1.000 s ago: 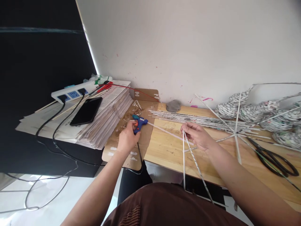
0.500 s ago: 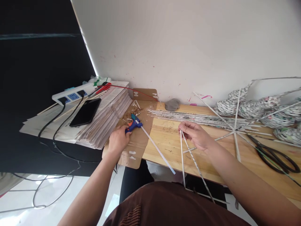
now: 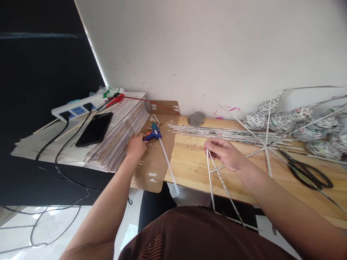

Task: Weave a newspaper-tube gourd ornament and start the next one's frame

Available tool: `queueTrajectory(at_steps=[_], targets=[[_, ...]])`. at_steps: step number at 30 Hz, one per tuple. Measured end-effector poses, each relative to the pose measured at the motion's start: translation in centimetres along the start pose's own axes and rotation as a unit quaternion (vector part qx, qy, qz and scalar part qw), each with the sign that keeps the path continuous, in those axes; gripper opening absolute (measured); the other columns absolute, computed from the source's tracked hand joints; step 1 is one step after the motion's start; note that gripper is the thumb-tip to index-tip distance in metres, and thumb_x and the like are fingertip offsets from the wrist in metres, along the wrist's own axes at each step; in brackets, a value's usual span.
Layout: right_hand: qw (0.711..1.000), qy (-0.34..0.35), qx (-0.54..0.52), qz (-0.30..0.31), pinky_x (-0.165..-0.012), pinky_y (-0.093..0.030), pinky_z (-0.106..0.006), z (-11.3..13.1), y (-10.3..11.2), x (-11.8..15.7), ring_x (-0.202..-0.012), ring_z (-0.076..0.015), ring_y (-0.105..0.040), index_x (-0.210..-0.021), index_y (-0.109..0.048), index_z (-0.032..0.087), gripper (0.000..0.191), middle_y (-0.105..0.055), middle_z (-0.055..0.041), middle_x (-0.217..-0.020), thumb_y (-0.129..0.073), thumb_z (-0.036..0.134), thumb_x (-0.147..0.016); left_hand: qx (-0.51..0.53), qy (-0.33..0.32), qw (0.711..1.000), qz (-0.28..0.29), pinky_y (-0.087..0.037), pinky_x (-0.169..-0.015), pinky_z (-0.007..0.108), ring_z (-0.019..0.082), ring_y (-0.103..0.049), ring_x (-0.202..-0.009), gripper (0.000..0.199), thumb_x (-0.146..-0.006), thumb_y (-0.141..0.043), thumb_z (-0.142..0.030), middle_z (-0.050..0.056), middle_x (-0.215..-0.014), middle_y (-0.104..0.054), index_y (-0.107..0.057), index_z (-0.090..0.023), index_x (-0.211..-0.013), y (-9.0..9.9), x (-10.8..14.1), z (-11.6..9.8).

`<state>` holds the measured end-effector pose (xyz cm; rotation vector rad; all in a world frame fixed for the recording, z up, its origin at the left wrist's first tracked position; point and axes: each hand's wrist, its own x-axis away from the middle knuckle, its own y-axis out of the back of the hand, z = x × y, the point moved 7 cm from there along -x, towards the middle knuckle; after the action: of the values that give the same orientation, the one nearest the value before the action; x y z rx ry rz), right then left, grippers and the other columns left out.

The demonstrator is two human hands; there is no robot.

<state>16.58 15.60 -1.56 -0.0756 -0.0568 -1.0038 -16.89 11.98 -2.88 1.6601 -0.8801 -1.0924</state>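
Observation:
My left hand (image 3: 136,146) is closed round the handle of a blue glue gun (image 3: 153,135) over a cardboard sheet (image 3: 159,169). A long pale glue stick (image 3: 169,168) sticks out of the gun towards me, past the table edge. My right hand (image 3: 221,153) pinches the top of rolled paper sticks (image 3: 210,180), which hang in a narrow V towards my lap. Right of that hand lies a star of crossed paper sticks (image 3: 268,126), joined in the middle. How far the left fingers wrap the handle is partly hidden.
A bundle of paper sticks (image 3: 195,130) lies along the wooden table (image 3: 187,159). Black scissors (image 3: 309,173) and woven paper pieces (image 3: 284,121) are at right. At left, a paper stack (image 3: 119,141) bears a phone (image 3: 94,129) and a power strip (image 3: 76,108).
My left hand has moved the glue gun a little away from me, and its glue stick has swung to point more straight towards me. The right hand keeps its pinch. The view has shifted slightly.

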Motion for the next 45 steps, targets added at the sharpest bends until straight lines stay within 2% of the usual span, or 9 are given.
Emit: queueTrajectory(at_steps=[7,10,12,16,20,26,34,41,45], targets=[[0.998,0.04,0.035,-0.016,-0.053,-0.036,-0.025,1.5,0.2,-0.4,-0.056,-0.009,-0.047,-0.071,-0.064,0.018,0.037,-0.057,0.0014,-0.066,-0.076,0.052,-0.074,0.014,0.002,1.0,-0.024,-0.046,-0.098,0.042,0.034,-0.062,-0.113,0.037,-0.087,-0.052,-0.022,0.019,-0.116,-0.07,-0.068,-0.013,-0.119,0.2,0.6,0.6],[0.995,0.075,0.064,-0.03,-0.054,-0.035,-0.026,2.6,0.2,-0.7,-0.056,-0.0093,-0.046,-0.069,-0.061,0.018,0.039,-0.058,0.0013,-0.067,-0.075,0.054,-0.074,0.062,-0.015,0.995,-0.081,-0.043,-0.103,0.044,0.034,-0.059,-0.119,0.039,-0.091,-0.049,-0.027,0.017,-0.124,-0.067,-0.066,-0.015,-0.124,2.1,1.7,-1.1],[0.988,0.105,0.1,-0.044,-0.055,-0.034,-0.026,3.5,0.1,-0.8,-0.057,-0.0098,-0.044,-0.069,-0.059,0.019,0.04,-0.055,0.0018,-0.066,-0.072,0.056,-0.075,0.2,-0.034,0.976,-0.075,-0.048,-0.097,0.041,0.029,-0.066,-0.106,0.033,-0.092,-0.053,-0.038,0.012,-0.11,-0.074,-0.072,-0.019,-0.112,2.9,2.3,-3.3],[0.968,0.156,0.183,-0.073,-0.055,-0.029,-0.027,5.5,-0.3,-0.6,-0.056,-0.0097,-0.037,-0.068,-0.058,0.019,0.037,-0.049,0.0035,-0.061,-0.066,0.052,-0.081,0.521,-0.051,0.837,0.16,-0.052,-0.062,0.028,0.023,-0.071,-0.084,0.035,-0.087,-0.062,-0.048,0.011,-0.09,-0.076,-0.076,-0.017,-0.087,1.8,3.5,-10.7],[0.941,0.193,0.265,-0.09,-0.056,-0.031,-0.026,7.1,-0.5,-0.2,-0.058,-0.0095,-0.039,-0.066,-0.055,0.019,0.028,-0.047,0.0038,-0.061,-0.062,0.039,-0.084,0.662,-0.071,0.651,0.365,-0.056,-0.07,0.024,0.02,-0.071,-0.095,0.045,-0.073,-0.082,-0.03,0.011,-0.108,-0.074,-0.07,-0.018,-0.115,1.8,5.0,-18.5],[0.92,0.208,0.312,-0.112,-0.057,-0.033,-0.024,8.4,1.2,0.0,-0.057,-0.0095,-0.045,-0.064,-0.053,0.017,0.029,-0.052,0.0036,-0.059,-0.06,0.037,-0.084,0.747,-0.013,0.53,0.401,-0.059,-0.069,0.02,0.012,-0.071,-0.073,0.04,-0.06,-0.088,-0.01,0.004,-0.081,-0.073,-0.066,-0.011,-0.093,1.5,4.0,-23.8],[0.878,0.131,0.424,-0.178,-0.057,-0.027,-0.024,7.6,4.1,-0.8,-0.056,-0.0086,-0.042,-0.061,-0.056,0.016,0.027,-0.05,0.0049,-0.055,-0.062,0.025,-0.086,0.757,-0.016,0.505,0.414,-0.06,-0.06,0.018,0.012,-0.071,-0.066,0.049,-0.054,-0.092,-0.016,0.002,-0.075,-0.073,-0.064,-0.012,-0.095,-3.1,2.6,-26.8],[0.92,0.078,0.368,-0.109,-0.058,-0.032,-0.022,4.3,4.2,-3.8,-0.063,-0.0098,-0.052,-0.073,-0.066,0.014,0.029,-0.063,0.0013,-0.066,-0.06,0.036,-0.091,0.765,-0.001,0.52,0.38,-0.059,-0.06,0.018,0.008,-0.067,-0.065,0.058,-0.054,-0.093,-0.018,-0.003,-0.076,-0.07,-0.063,-0.016,-0.104,-5.5,1.5,-25.2],[0.903,0.099,0.398,-0.128,-0.056,-0.028,-0.023,4.5,4.1,-4.5,-0.058,-0.0091,-0.046,-0.066,-0.061,0.015,0.033,-0.054,0.0036,-0.058,-0.06,0.037,-0.091,0.765,0.007,0.53,0.366,-0.057,-0.059,0.018,0.009,-0.067,-0.063,0.061,-0.053,-0.093,-0.022,-0.003,-0.074,-0.07,-0.06,-0.016,-0.103,-5.5,1.3,-24.9]])
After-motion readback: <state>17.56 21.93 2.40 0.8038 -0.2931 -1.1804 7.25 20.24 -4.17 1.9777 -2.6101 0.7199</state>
